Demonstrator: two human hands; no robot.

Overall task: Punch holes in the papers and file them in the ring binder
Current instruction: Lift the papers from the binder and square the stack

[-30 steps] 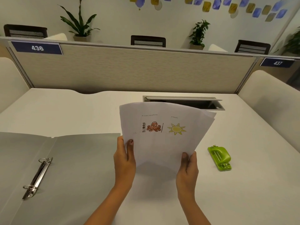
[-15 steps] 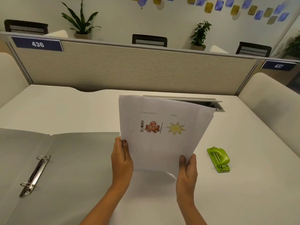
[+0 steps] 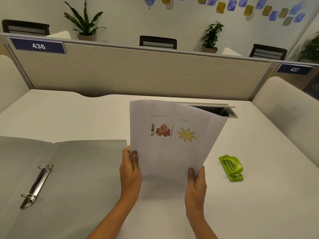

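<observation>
1. Lower centre of frame: left hand [image 3: 130,171] grips the left edge of the papers [image 3: 172,152], thumb on the front face, fingers curled behind.
2. Just right of it, right hand [image 3: 196,183] pinches the stack's bottom right corner, thumb in front, fingers behind. Both hands hold paper only.
3. Papers are held up off the desk [image 3: 86,114], roughly upright and tilted. Top sheet shows an octopus and a sun drawing. A slight offset between sheets shows at the upper right. No holes visible, so judged unpunched.
4. Hole punch [image 3: 232,167], green, lies on the desk at right of frame, near the right hand but apart from it.
5. Ring binder [image 3: 77,178] lies open and flat at left of frame, its cover edge just beside the left hand. Ring mechanism [image 3: 37,184] sits lower left. Rings look closed, not certain.
6. Upper centre: open cable hatch [image 3: 215,111] in the desk, partly hidden behind the papers.
7. Risks, judged:
   - If the stack is not squared before punching, the holes land staggered between sheets.
   - The corner pinch is light, so sheets could fan or slip when one hand lets go for the punch.
   - The punch looks small, so the whole stack at once could jam it.
   - Punching the wrong edge would leave the drawings filed upside down or sideways.
</observation>
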